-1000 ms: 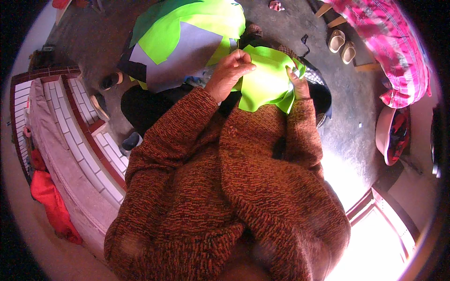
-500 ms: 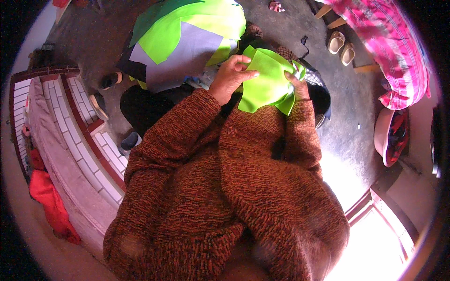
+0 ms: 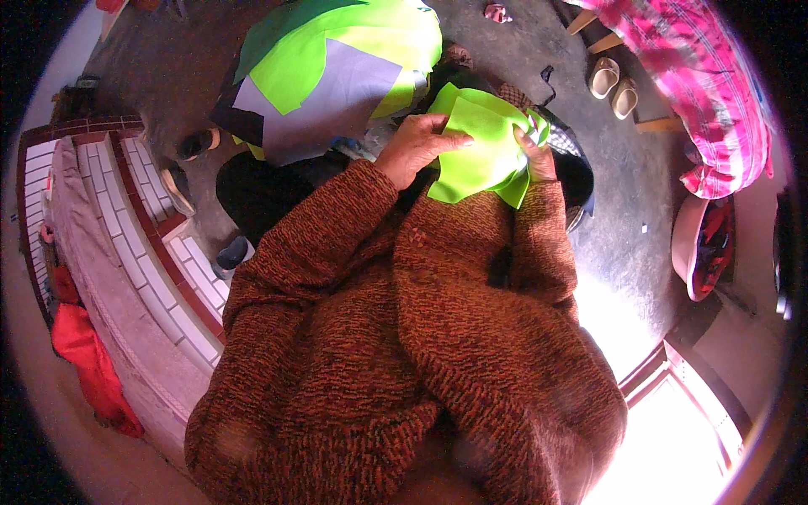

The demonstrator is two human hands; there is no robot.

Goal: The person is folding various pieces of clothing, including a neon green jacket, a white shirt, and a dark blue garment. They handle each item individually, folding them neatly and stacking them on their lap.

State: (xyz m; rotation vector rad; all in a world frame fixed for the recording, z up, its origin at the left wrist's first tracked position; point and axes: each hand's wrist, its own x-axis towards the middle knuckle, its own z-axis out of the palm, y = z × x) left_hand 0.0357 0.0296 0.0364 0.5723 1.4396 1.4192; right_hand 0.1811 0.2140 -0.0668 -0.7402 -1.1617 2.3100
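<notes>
A grey concrete floor (image 3: 623, 219) is filling the background, with a white-tiled ledge (image 3: 160, 261) running along the person's left. At centre, a small piece of bright green fabric (image 3: 480, 147) is being held above the lap, pinched between both hands: the left hand (image 3: 414, 147) is gripping its left edge with fingers curled over the cloth, while the right hand (image 3: 532, 151) is closing on its right edge, thumb on top. The step in hand appears to be folding or aligning the piece; the next move is likely calling for matched edges and a steady pinch. Beyond it, a larger pile of green and grey fabric (image 3: 337, 76) is lying on the floor, a pair of pale sandals (image 3: 613, 84) beside a pink checked cloth (image 3: 699, 76).
</notes>
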